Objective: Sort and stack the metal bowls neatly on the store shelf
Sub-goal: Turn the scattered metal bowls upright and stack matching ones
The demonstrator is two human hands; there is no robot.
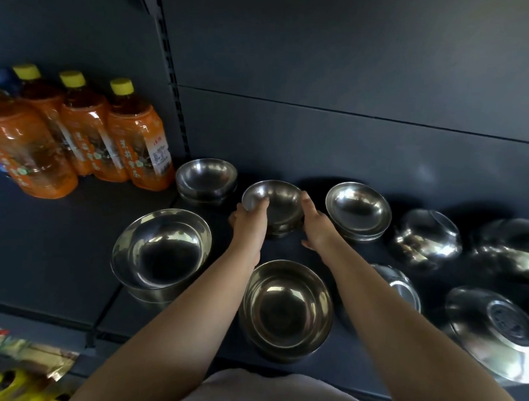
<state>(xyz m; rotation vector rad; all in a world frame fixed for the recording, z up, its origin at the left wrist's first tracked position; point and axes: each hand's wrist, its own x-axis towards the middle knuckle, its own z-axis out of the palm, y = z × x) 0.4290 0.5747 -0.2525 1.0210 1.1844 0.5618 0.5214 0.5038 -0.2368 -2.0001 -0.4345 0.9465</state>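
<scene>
Head view: both bare forearms reach forward over a dark store shelf point(52, 249). Between the hands sits a small stack of metal bowls point(273, 205), upright, in the middle of the back row. The left hand point(249, 222) grips the top bowl at its near-left rim, with the thumb hooked over the edge into the bowl and the other fingers hidden under it. The right hand point(316, 223) lies against the right side of the same stack, its fingers point(306, 201) fairly straight and pressed to the rim and wall; whether they curl beneath cannot be told.

Left of this stack, at the back, stands another short stack of bowls point(206, 178), upright. To the right is a shallow wide stack point(358, 209), also upright, just beside the right hand. Nearer the front edge are two deeper stacks: one at the left point(161, 253) and one in the centre point(287, 307), between the forearms. On the right side of the shelf several bowls lie upside down point(426, 238), point(514, 246), point(493, 332), apart from one another; one more point(400, 286) is partly hidden behind the right forearm.

On the neighbouring shelf section at the left stand orange tea bottles point(136, 143) with yellow caps, in a row. Coloured packets point(14, 368) show at the lower left corner.
</scene>
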